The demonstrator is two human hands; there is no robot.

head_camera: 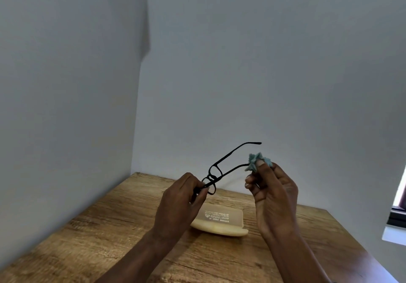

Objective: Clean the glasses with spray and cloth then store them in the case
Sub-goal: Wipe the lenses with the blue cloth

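Note:
Black-framed glasses (228, 164) are held up above the table with both temple arms unfolded and pointing up to the right. My left hand (184, 199) pinches the frame at its lower front edge. My right hand (272, 190) pinches a crumpled pale blue cloth (257, 161) around the tip of the nearer temple arm. A cream glasses case (222, 222) lies on the wooden table below my hands, with small printed text on it. No spray bottle is in view.
The wooden table (114, 227) stands in a corner between two grey walls. Its right edge runs diagonally at lower right, beside a white ledge and a dark object (397, 219).

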